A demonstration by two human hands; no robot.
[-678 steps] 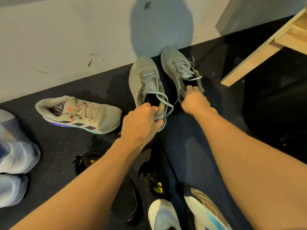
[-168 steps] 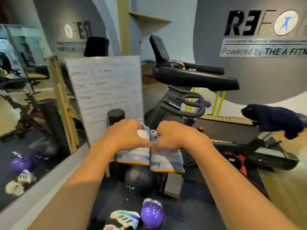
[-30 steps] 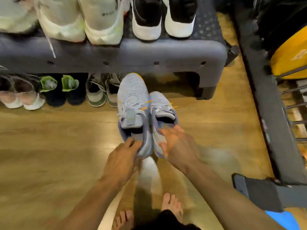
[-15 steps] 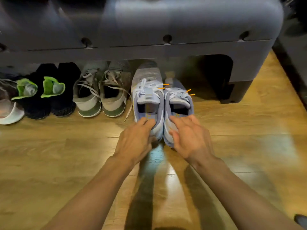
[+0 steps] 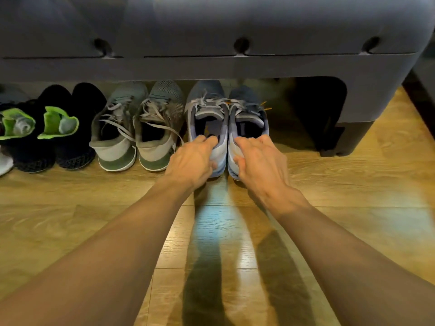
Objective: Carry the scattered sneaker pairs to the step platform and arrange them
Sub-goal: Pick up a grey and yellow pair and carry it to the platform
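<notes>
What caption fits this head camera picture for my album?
A left hand grips and right hand touches the blue sneakers under the platform, beside a grey pair and a black pair.

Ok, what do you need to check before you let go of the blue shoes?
1. Toes of left blue sneaker and right blue sneaker tucked under step platform: ok.
2. Heels level, side by side: ok.
3. Clear of the grey pair: cannot tell.
4. Soles flat on floor: cannot tell, hands cover heels.
5. Hands free: not ok; left hand grips one heel, right hand rests on the other.
</notes>
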